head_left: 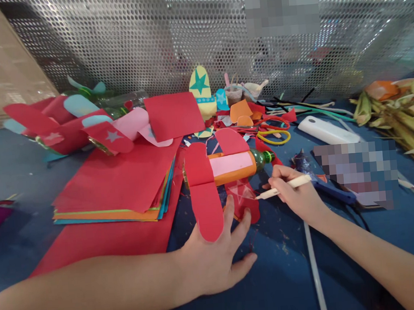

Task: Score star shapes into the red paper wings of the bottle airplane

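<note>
A green plastic bottle (pixel 261 156) wrapped in orange and pink paper lies on its side, its neck to the right. Red rounded paper flaps (pixel 205 193) cross its left end, and another red flap (pixel 231 141) sticks out at the back. On the near red flap (pixel 252 208) shows a pale star outline (pixel 240 194). My left hand (pixel 218 249) lies with spread fingers on that flap, partly under the long red strip. In my right hand (pixel 296 193) is a white pen (pixel 284 187), its tip at the flap's right edge beside the star.
Stacked coloured paper (pixel 116 181) lies left, with finished-looking paper-covered bottles (pixel 68 123) behind. Scissors (pixel 273 137), paper scraps (pixel 241 111) and a yellow paper piece (pixel 200 86) sit at the back. A glue gun (pixel 327 188), a white device (pixel 329 130) and dry husks (pixel 401 120) are right.
</note>
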Demonstrator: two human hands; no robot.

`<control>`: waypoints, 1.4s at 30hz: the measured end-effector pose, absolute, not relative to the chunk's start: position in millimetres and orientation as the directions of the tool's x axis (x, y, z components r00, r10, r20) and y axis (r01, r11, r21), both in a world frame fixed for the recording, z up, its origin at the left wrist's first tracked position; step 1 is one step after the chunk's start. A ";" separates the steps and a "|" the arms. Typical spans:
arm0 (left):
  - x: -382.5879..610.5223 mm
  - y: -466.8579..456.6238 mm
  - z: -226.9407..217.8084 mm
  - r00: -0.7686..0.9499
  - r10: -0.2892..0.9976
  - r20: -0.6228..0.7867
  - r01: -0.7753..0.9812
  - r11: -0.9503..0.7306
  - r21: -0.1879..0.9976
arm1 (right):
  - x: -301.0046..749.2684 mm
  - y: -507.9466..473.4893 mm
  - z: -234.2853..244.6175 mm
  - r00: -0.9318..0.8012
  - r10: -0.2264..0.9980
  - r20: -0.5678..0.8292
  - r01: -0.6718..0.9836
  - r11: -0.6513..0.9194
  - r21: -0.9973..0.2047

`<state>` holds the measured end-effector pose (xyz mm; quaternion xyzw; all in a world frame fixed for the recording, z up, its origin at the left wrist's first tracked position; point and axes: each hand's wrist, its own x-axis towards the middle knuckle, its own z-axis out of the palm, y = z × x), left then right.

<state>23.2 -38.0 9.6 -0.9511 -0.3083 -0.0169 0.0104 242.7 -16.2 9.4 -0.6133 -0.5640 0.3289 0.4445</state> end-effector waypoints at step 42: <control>23.5 -38.5 10.9 0.813 0.582 0.025 0.582 -0.813 -0.016 | 242.9 -16.2 9.6 0.147 0.985 0.085 0.396 0.020 -0.918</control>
